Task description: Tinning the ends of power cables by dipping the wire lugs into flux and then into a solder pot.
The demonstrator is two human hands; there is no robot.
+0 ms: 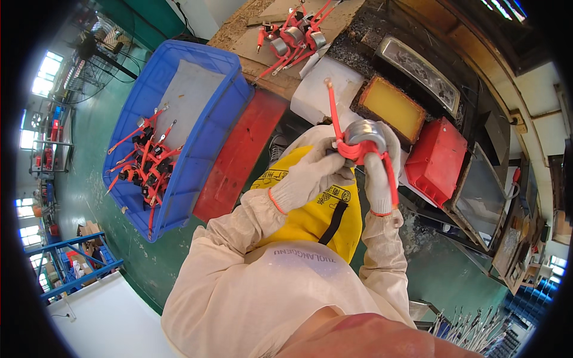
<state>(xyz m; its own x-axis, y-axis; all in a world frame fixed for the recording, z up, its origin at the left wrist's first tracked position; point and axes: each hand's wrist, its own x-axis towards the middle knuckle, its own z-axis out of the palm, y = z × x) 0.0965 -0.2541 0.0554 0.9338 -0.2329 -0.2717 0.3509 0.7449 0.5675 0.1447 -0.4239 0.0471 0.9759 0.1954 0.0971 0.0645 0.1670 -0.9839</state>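
In front of my chest I hold a round silver-coloured metal part with thick red cable point(364, 131) wound against it. One cable end with a copper-coloured lug sticks up and away, and another stretch hangs down along my right wrist. My right hand point(378, 179), in a white knit glove, wraps round its right side and underside. From the left my left hand point(311, 177), gloved too, has its fingers closed on the red cable at the part's lower left. Those fingertips are partly hidden, with something dark beside them.
A blue tub point(137, 89) at left holds several red-cabled parts, beside a red board point(242, 158). More silver parts with red cables point(292, 37) lie on the bench ahead. A tray of yellow material point(393, 104), a framed metal pan point(421, 71) and a red bin point(437, 158) stand right.
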